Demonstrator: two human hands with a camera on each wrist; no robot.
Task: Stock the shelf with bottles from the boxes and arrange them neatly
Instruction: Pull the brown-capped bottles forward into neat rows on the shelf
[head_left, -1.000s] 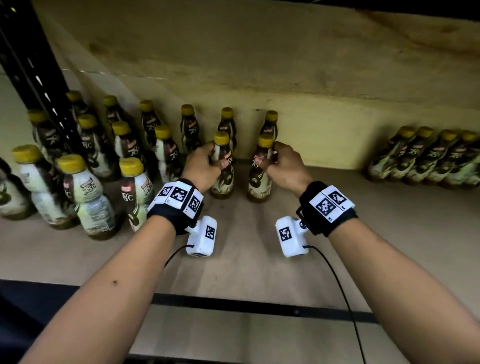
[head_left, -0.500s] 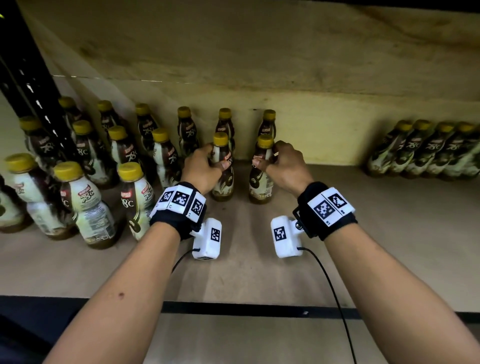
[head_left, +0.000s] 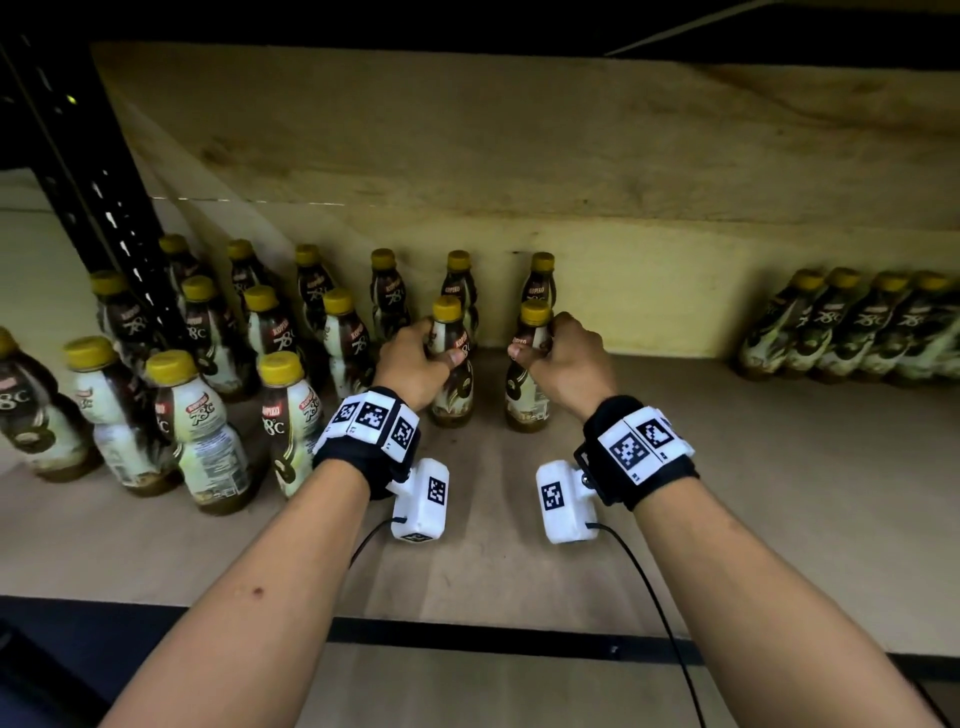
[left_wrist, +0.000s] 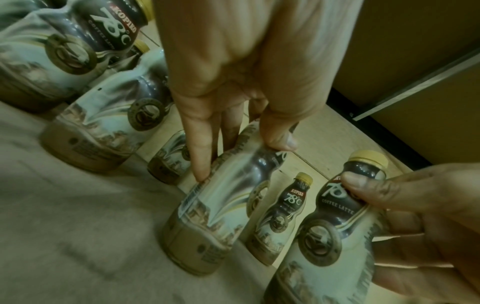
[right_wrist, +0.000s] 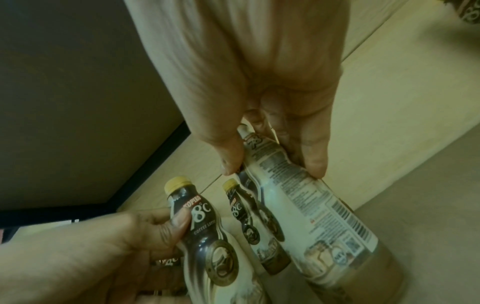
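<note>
Two brown coffee bottles with yellow caps stand upright side by side on the wooden shelf, in front of the back row. My left hand grips the left bottle at its shoulder, with the thumb across the front and the fingers behind. In the left wrist view this bottle is blurred, pinched between fingers and thumb. My right hand grips the neck of the right bottle. In the right wrist view that bottle shows its barcode side.
Several rows of the same bottles fill the shelf's left part beside a black upright post. Another row of bottles stands at the far right against the back wall. The upper shelf board hangs low overhead. A black rail marks the front edge.
Both hands stay on the same two bottles, which have hardly shifted. My left thumb has come round onto the front of its bottle. The head view has tilted slightly.
</note>
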